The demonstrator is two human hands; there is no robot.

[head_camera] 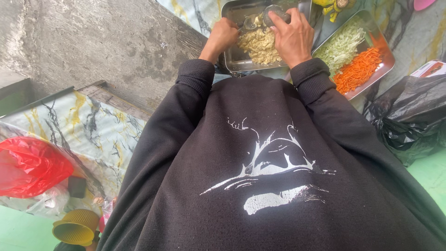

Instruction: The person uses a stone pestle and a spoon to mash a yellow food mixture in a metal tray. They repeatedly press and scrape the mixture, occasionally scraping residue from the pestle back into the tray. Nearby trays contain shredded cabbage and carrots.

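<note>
Two hands work over a steel tray [230, 60] of pale shreds: right hand [291, 35] fingers curled around a clear glass [275, 14], left hand [222, 36] closed.

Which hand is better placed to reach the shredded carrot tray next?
Right, probably. The right hand holds a clear glass cup over the steel tray of pale mixture, directly beside the tray of shredded cabbage and carrot. The left hand, gripping a spoon, would have to cross over.
</note>
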